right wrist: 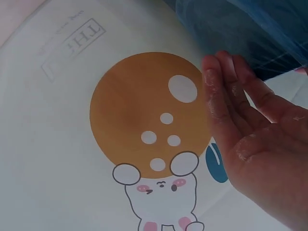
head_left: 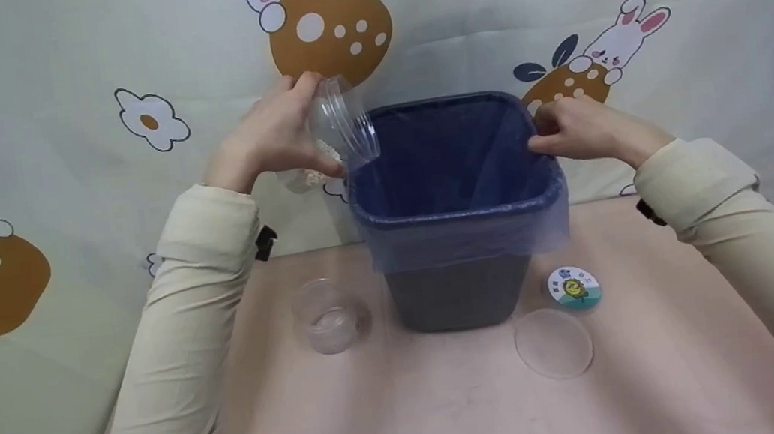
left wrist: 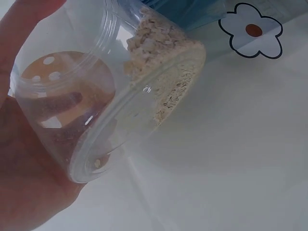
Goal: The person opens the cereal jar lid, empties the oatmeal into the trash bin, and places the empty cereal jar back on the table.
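Tilted on its side in my left hand (head_left: 280,130) is a clear plastic jar (head_left: 341,121), its wide mouth facing right over the left rim of a trash bin (head_left: 463,297). Pale oat-like flakes (left wrist: 156,45) lie gathered along one side of the jar near its base. A translucent blue bag (head_left: 469,232) lines the bin and folds down over its rim. My right hand (head_left: 579,129) holds the bin's right rim, thumb at the edge. In the right wrist view its fingers (right wrist: 236,91) lie along the outside of the bag.
On the pink tabletop (head_left: 461,418), a clear plastic container (head_left: 325,316) stands left of the bin. To the right lie a round lid with a sunflower print (head_left: 575,289) and a clear disc (head_left: 554,345). A printed cloth (head_left: 70,65) hangs close behind the bin.
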Demonstrator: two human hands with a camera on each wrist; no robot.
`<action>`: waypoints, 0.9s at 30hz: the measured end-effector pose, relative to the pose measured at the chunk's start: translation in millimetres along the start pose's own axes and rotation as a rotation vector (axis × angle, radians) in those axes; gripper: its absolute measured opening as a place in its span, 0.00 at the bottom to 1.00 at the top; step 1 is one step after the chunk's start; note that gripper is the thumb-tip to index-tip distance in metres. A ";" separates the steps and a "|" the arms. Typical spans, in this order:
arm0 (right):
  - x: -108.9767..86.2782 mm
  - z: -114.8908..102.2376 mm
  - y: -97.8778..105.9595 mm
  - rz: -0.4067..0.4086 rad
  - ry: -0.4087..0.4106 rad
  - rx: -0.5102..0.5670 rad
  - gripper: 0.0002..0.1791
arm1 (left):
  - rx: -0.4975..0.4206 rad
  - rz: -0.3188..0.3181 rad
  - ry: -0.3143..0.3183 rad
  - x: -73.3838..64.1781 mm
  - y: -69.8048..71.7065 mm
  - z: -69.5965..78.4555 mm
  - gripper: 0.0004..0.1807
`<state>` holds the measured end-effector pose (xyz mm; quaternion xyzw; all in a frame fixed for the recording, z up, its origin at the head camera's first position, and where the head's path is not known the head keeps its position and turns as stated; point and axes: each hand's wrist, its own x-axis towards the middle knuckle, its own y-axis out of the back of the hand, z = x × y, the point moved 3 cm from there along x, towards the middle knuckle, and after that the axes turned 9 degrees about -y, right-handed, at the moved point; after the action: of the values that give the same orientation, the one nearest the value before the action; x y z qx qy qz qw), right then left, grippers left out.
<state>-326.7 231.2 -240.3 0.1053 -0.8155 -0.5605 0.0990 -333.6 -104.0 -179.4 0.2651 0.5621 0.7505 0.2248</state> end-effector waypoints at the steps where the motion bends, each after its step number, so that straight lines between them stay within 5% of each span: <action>1: -0.3 -0.1 0.1 -0.005 -0.005 -0.002 0.14 | 0.002 -0.004 0.003 0.3 0.0 0.2 0.53; 27: 1.2 -0.7 -0.7 0.024 0.028 -0.046 0.12 | 0.106 -0.066 0.029 5.5 2.4 12.9 0.55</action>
<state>-327.6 230.0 -240.6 0.1010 -0.8021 -0.5763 0.1195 -329.5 -91.7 -173.3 0.2469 0.6126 0.7158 0.2267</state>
